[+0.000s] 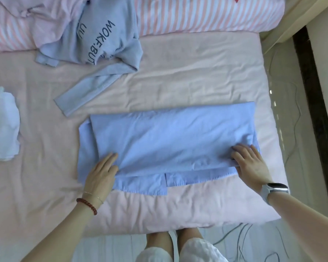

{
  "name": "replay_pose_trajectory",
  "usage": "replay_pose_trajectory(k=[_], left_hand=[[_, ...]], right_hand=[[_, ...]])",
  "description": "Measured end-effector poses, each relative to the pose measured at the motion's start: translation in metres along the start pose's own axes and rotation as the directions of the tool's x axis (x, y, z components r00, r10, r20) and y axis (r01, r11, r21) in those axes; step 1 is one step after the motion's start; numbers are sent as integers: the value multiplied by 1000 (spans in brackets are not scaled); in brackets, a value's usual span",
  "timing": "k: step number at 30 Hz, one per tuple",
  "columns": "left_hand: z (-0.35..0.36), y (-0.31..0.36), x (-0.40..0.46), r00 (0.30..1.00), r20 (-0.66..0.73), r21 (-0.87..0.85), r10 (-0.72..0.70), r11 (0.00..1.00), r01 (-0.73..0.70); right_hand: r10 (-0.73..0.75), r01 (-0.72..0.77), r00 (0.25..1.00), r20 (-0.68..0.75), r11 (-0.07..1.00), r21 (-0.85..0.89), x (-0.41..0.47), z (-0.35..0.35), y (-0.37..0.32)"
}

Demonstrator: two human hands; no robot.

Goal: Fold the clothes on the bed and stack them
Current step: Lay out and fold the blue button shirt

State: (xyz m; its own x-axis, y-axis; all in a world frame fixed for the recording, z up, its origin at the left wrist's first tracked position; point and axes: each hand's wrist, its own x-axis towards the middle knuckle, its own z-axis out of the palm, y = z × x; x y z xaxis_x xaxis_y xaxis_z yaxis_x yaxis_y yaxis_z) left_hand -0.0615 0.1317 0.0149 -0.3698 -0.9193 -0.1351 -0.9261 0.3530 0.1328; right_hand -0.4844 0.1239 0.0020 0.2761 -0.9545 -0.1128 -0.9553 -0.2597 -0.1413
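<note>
A person's bare legs and white shorts stand at the foot of the bed, with grey cables trailing over the pale floor to the right. Both forearms reach forward onto the pink sheet. The left hand, its wrist wearing a dark red bead bracelet and a thin chain, lies flat on the near left part of a light blue shirt, its fingers straight and held close together, with the fingertips tucked against the edge of the upper folded layer. The right hand, its wrist carrying a white-strapped watch, rests on the shirt's near right corner with its fingers slightly spread; the thumb is down at the folded edge, though whether it grips the cloth cannot be told. The shirt is spread across the middle of the bed, already folded into a wide band, with lower layers showing along its near edge. Beyond it, well apart, a grey-blue sweatshirt with dark lettering lies crumpled, one sleeve stretched toward the shirt. A pink garment is heaped beside it on a pink-striped quilt. A folded white garment sits at the left edge
</note>
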Motion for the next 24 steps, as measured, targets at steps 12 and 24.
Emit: replay_pose_trajectory(k=[12,24], left_hand=[[26,21,-30,931,307,20,-196,980,199],[54,53,99,977,17,-21,-212,977,213]], right_hand=[[321,-278,880,349,946,-169,-19,12,-31],[85,-90,990,115,995,45,109,47,-117]])
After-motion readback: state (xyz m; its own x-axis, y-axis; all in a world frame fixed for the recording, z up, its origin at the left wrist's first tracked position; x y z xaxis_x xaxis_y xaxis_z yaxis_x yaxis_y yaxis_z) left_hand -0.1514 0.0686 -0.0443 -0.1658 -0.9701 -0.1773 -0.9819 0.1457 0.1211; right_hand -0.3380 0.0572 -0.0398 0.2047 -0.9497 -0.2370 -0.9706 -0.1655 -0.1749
